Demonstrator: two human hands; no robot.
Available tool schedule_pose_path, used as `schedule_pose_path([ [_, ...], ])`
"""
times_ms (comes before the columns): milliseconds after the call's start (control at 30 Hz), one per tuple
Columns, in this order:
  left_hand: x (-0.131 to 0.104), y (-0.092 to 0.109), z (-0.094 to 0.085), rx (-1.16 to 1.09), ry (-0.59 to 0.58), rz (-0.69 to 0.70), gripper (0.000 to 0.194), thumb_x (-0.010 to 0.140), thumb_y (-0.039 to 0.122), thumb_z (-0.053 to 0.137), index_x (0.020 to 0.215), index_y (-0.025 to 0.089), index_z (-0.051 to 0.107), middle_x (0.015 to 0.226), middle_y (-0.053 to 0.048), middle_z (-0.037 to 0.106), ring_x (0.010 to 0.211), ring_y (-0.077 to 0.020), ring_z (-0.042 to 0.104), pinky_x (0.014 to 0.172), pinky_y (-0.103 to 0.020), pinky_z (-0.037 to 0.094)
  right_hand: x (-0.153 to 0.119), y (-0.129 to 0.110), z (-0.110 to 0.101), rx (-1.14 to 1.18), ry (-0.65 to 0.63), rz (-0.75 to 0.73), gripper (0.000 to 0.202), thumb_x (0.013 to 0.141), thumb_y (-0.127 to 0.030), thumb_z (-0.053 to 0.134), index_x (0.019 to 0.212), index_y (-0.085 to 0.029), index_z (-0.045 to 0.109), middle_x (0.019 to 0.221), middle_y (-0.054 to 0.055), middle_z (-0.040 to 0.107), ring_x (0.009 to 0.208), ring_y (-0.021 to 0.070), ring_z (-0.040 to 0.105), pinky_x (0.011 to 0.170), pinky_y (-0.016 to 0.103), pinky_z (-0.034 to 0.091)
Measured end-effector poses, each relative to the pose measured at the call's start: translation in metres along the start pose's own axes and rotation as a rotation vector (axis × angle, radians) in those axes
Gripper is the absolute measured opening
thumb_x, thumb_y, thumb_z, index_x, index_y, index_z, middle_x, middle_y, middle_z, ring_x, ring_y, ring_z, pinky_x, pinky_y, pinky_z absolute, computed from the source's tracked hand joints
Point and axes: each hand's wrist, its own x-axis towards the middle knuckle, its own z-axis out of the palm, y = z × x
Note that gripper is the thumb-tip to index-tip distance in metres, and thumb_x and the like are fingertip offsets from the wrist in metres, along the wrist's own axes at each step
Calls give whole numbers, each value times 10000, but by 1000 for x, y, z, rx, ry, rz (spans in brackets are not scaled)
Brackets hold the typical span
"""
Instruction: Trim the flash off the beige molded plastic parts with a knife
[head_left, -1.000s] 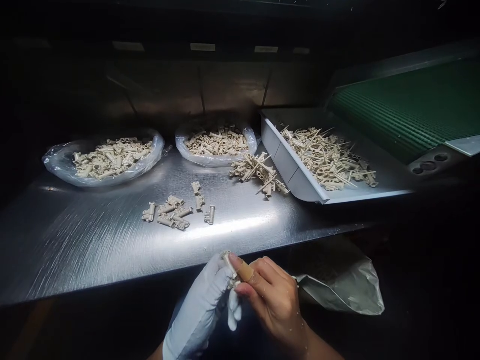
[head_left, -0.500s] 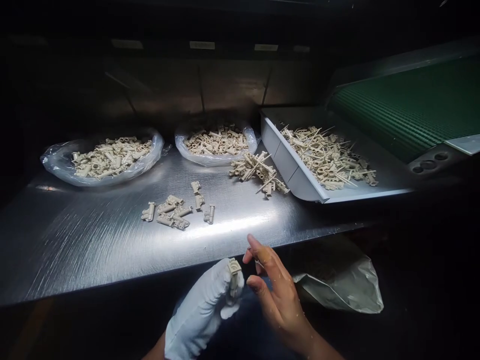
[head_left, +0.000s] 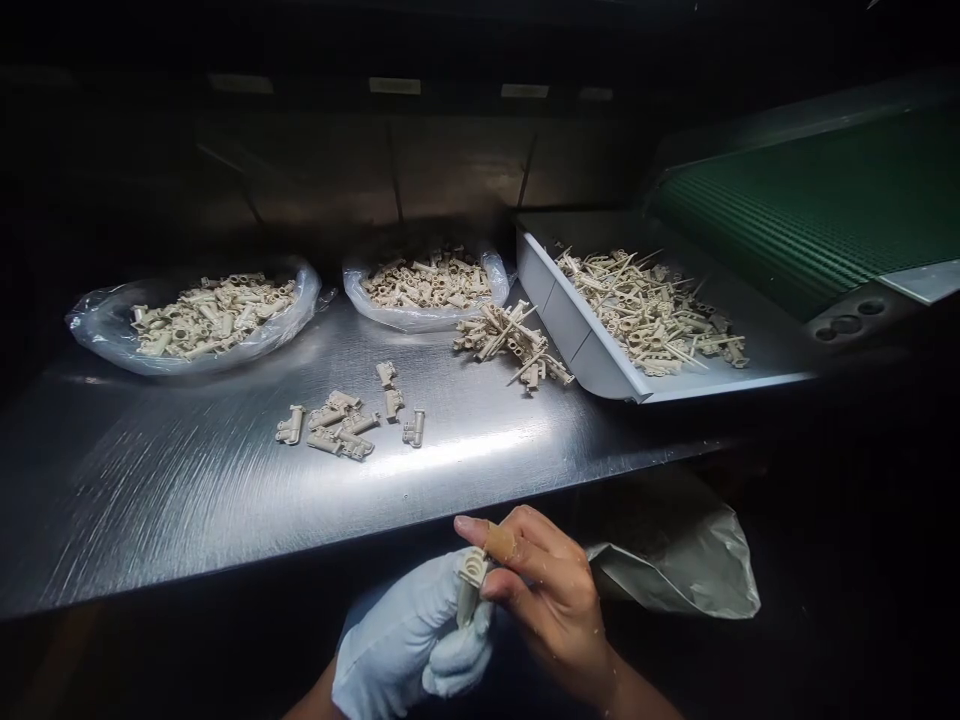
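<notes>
Cream plastic part (head_left: 472,575) is grasped by my gloved left fingers (head_left: 456,652), this side of the desk (head_left: 187,490); whether my right fingers (head_left: 500,543) pinch it, I cannot tell. Not yet set down; a cluster (head_left: 341,428) lies loose, while the tray (head_left: 559,305) holds plenty.

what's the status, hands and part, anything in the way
Gloved left hand gripping a beige part. Bare right hand at its edge, contact unclear. Nothing seen blocking the part; loose parts lie beyond on the metal table.
</notes>
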Motion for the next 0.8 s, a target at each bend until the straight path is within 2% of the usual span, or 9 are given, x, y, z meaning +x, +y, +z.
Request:
schedule_pose_path([
  [100,0,2,1,2,6,-19,611,783,663,788,538,226,440,316,123,292,255,-34,241,315,-183,195,0,0,0,-5,-1,-5,334,1051,-468,591,1310,-317,739,717,-3,608,660,143,583,606,270,485],
  [300,-6,7,-1,33,72,-21,536,868,614,739,631,231,450,387,140,305,302,-30,199,337,-184,195,0,1,-3,-21,-30,21,306,1061,-423,589,1293,-307,751,711,-3,592,652,143,575,589,263,468],
  [433,-9,13,-1,191,201,43,508,947,656,625,711,219,517,452,117,365,371,-56,240,379,-197,214,0,3,-5,-39,-36,51,303,1073,-393,571,1271,-277,768,695,4,579,630,144,563,570,263,460],
  [567,-12,18,6,429,313,166,579,985,620,588,586,205,529,462,49,443,441,-95,390,482,-247,296,0,6,-2,-46,-11,66,329,1071,-422,566,1313,-288,744,686,-1,560,619,144,549,560,263,459],
  [700,-12,11,9,409,356,168,521,989,626,573,700,193,593,539,31,575,400,-73,347,465,-247,251,0,7,2,-62,39,28,341,1073,-418,566,1369,-313,698,698,-6,564,629,144,550,576,264,480],
  [800,-12,0,7,390,509,300,494,907,652,684,733,201,586,597,33,616,478,-93,446,518,-223,359,-1,5,4,-115,46,0,328,1083,-358,561,1375,-292,694,707,1,584,635,148,556,580,272,487],
])
